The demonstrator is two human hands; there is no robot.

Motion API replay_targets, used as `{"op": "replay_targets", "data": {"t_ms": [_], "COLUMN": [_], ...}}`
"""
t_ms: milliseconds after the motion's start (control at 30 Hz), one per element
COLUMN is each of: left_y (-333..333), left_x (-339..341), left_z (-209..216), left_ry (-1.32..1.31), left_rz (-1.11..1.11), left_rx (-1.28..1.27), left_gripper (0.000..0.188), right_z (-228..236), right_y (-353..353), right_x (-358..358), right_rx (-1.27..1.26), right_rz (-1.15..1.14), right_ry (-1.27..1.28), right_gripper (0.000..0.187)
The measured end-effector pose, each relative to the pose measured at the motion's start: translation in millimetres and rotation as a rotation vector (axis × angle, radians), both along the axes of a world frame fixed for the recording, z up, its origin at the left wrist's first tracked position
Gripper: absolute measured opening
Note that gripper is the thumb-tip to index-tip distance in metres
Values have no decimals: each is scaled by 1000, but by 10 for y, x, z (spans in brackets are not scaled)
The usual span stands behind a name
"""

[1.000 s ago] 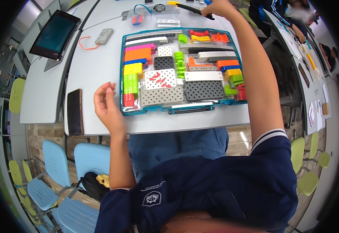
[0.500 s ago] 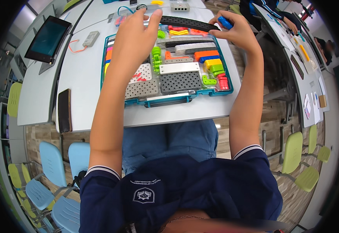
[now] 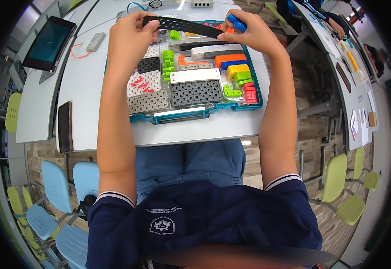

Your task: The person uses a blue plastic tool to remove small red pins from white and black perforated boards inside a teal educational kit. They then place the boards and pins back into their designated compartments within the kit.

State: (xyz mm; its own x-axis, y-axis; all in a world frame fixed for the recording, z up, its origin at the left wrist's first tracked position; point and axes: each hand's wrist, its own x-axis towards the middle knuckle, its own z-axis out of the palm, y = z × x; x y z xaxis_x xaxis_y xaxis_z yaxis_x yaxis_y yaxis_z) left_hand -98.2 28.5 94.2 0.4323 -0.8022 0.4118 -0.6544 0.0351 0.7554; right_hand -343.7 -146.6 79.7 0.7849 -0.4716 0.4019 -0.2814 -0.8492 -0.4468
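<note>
Nearest is the person's lap in blue jeans, and both bare forearms go from there over the white tabletop (image 3: 195, 130). On the tabletop lies an open teal case (image 3: 249, 105) with many building parts in compartments: perforated grey and black plates near, green, yellow, orange and red pieces more to the right. At the left near edge lies a dark phone (image 3: 64, 126). Farther, above the far side of the case, the left hand (image 3: 130, 33) has its grip closed on the left end of a long black perforated strip (image 3: 182, 27). The right hand (image 3: 247, 33) pinches the strip's right end and also a small blue piece (image 3: 235, 22). Far left stands a dark tablet (image 3: 49, 42).
</note>
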Motion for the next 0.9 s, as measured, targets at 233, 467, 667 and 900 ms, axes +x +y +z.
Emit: {"op": "replay_targets", "data": {"t_ms": [233, 467, 667, 900], "left_y": [132, 248, 279, 270], "left_x": [9, 55, 28, 70], "left_z": [30, 89, 70, 54], "left_ry": [-205, -157, -234, -136], "left_rz": [166, 208, 245, 191], "left_rx": [79, 100, 119, 115], "left_gripper": [21, 19, 19, 19], "right_z": [-63, -90, -65, -134], "right_y": [-102, -72, 20, 113], "right_x": [-42, 35, 95, 166], "right_rx": [-109, -114, -109, -159], "right_rz": [-195, -161, -188, -152], "right_ry": [69, 103, 171, 95], "right_gripper": [51, 52, 49, 25]}}
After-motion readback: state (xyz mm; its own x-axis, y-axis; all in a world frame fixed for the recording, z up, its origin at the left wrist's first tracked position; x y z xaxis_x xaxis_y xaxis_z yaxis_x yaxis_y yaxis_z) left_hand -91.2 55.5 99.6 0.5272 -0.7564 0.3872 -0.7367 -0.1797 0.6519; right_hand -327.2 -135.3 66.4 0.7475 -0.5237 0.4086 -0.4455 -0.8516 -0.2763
